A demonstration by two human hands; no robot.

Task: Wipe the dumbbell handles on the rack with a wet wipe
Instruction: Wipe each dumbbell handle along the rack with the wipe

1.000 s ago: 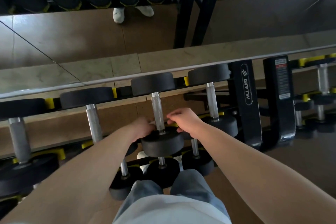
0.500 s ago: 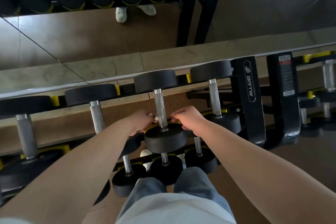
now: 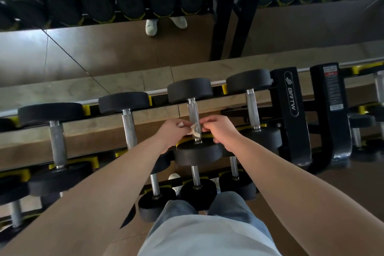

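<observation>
White wipe (image 3: 192, 130) between fingers (image 3: 180, 124) (on handle (image 3: 193, 113))

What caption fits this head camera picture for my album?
Left hand pinches a wipe against a dumbbell handle on the rack, right hand alongside.

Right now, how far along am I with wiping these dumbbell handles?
Done: no handle shows whether it's been wiped. In hand: left hand and right hand pinch the wet wipe round the low end of one upper-row dumbbell handle. Left, probably: that handle's upper stretch, its neighbour handles, the lower-row handles.
</observation>
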